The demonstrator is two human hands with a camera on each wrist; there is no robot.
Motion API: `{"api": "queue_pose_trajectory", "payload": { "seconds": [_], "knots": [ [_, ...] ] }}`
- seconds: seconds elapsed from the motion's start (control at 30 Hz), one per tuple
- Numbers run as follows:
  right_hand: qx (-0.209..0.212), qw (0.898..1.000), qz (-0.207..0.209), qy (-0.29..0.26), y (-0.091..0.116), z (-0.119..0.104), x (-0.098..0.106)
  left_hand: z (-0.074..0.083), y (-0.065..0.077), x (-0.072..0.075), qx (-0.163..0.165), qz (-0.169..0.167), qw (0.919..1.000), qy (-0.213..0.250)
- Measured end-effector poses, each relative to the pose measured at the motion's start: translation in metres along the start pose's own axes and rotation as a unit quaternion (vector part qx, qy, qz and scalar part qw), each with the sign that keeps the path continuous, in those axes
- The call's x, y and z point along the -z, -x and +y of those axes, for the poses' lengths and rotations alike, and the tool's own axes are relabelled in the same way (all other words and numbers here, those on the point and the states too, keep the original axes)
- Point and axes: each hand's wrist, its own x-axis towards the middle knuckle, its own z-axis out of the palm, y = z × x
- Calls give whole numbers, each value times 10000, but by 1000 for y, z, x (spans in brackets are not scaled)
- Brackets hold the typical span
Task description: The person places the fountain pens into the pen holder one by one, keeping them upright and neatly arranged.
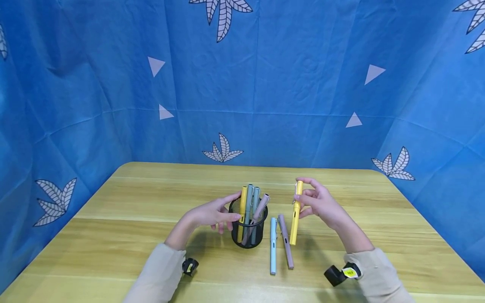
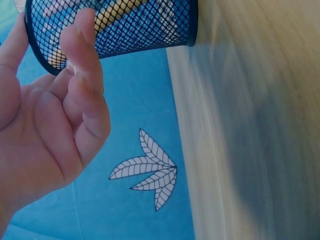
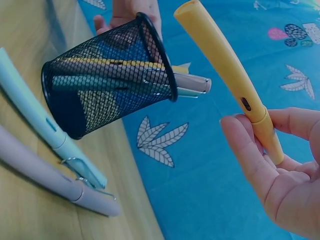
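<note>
Between thumb and fingers my right hand (image 1: 318, 203) pinches a yellow pen (image 1: 295, 212) near its capped upper end, tilted, its lower end hanging over the table. A black mesh pen holder (image 1: 247, 242) stands upright to its left, with several yellow, blue-green and light purple pens (image 1: 261, 206) inside. My left hand (image 1: 214, 211) holds the holder's left side, index finger at the rim and thumb across the front; its other fingers bend beside the mesh. A light blue pen (image 1: 273, 248) and a purple pen (image 1: 286, 244) lie side by side between the holder and the yellow pen.
The wooden table (image 1: 113, 235) carries all of these. Behind it hangs a blue patterned cloth (image 1: 288, 84), which also covers both sides. A black wrist device (image 1: 337, 275) sits at the right sleeve, another wrist device (image 1: 190, 266) at the left.
</note>
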Motion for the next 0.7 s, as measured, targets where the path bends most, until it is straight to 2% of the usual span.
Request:
{"api": "queue_pose_trajectory", "payload": {
  "seconds": [0.3, 0.7],
  "knots": [
    [300, 9992, 253, -121, -2, -11, -8, -1, 1, 0, -3, -32, 10000, 59],
    [586, 9929, 516, -896, -7, -17, -18, 0, 0, 0, -1, -33, 10000, 25]
  ]
}}
